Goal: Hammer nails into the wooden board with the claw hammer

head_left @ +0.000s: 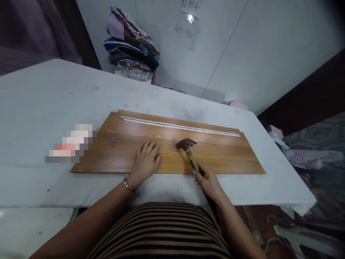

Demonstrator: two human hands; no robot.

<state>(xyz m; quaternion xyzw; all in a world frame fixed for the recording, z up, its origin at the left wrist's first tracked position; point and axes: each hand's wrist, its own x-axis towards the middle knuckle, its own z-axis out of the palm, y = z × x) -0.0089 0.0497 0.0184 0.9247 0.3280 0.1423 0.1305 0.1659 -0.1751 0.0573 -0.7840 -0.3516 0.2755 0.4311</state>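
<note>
A brown wooden board (226, 154) lies across the white-covered table. My right hand (208, 181) is wrapped round the handle of a claw hammer (191, 157), whose rusty head is over the middle of the board. Small dark marks, perhaps nail heads or holes, run in a row beside the head; part of the row is hidden by it. Flat on the board to the left rests my left hand (146, 160), fingers stretched out and holding nothing. Several loose nails (114, 141) lie near the board's left end.
Two white measuring strips (180, 127) run along the board's far side. A blurred-out object (71, 144) is left of the board on the white tablecloth (35, 126). Folded clothes (132, 46) are stacked by the wall behind. A white stool (304, 237) stands below right.
</note>
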